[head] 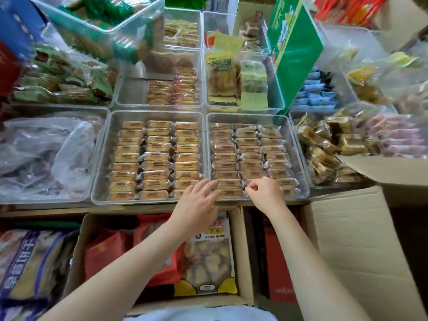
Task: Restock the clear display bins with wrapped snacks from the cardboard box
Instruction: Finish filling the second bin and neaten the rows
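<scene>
Wrapped snacks [245,156] lie in three neat rows inside the clear bin [301,158] just right of the middle of the display. They fill it almost to its near edge. A second clear bin [102,158] sits touching it on the left, and it is full of rows too.

Both hands are at the near edge of the right bin. The left hand [199,200] has its fingers spread and straight, and the tips touch the end of one snack in the front row [228,189]. The right hand [264,193] has its thumb and finger curled together, pinching the crinkly end of that same row's wrapper, I think.

The cardboard box [240,251] stands open below the bins, with red and yellow bags inside.

The job looks nearly done for this bin. The front row is tight. If a hand pushes too hard, snacks could pop up or slide and mess the rows. A hard tug could also tear the thin wrapper.
</scene>
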`<state>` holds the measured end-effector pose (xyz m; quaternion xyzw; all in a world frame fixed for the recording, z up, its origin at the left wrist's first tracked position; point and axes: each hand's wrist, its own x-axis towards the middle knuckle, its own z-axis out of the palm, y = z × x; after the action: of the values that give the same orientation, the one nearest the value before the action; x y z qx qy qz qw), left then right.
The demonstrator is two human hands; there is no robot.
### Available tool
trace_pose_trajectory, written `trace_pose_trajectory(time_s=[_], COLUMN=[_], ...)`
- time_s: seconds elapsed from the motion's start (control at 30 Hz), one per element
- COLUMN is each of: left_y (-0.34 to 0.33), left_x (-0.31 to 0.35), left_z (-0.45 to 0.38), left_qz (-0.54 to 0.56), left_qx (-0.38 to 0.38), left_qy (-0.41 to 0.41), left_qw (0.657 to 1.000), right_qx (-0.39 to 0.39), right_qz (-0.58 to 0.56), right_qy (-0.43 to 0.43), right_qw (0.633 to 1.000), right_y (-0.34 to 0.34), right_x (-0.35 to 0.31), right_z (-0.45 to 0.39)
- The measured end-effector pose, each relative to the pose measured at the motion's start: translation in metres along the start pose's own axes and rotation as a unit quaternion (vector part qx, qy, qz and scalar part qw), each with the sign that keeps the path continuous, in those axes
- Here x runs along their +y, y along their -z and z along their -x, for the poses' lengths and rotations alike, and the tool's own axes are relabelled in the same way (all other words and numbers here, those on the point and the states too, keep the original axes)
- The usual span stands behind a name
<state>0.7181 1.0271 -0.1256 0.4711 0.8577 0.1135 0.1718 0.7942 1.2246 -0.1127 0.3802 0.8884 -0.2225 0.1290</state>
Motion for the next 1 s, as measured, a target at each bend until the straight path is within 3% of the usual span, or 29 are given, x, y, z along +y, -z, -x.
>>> trace_pose_trajectory(time_s=[0.1,0.3,0.5,0.73,1.0], left_y=[0.001,-0.011,-0.016,-0.017,-0.009], left_x=[0.013,0.013,0.014,0.011,0.006], left_z=[-0.008,-0.011,-0.019,-0.031,-0.041], left_qz=[-0.064,-0.089,-0.086,-0.094,-0.113], left_qx=[-0.038,-0.047,-0.043,-0.051,-0.074], left_qy=[0.040,0.105,0.127,0.128,0.112], left_qw=[0.996,0.989,0.987,0.986,0.985], right_qx=[-0.062,-0.073,-0.112,-0.116,-0.049], right_qz=[0.027,0.089,-0.014,0.003,0.023], right_qy=[-0.013,0.005,0.012,0.023,0.033], right_qw=[0.998,0.993,0.994,0.993,0.998], right_y=[-0.003,-0.007,-0.018,-0.019,-0.016], right_x=[-0.001,-0.003,-0.002,0.003,-0.004], right_z=[-0.014,-0.034,-0.044,-0.050,-0.046])
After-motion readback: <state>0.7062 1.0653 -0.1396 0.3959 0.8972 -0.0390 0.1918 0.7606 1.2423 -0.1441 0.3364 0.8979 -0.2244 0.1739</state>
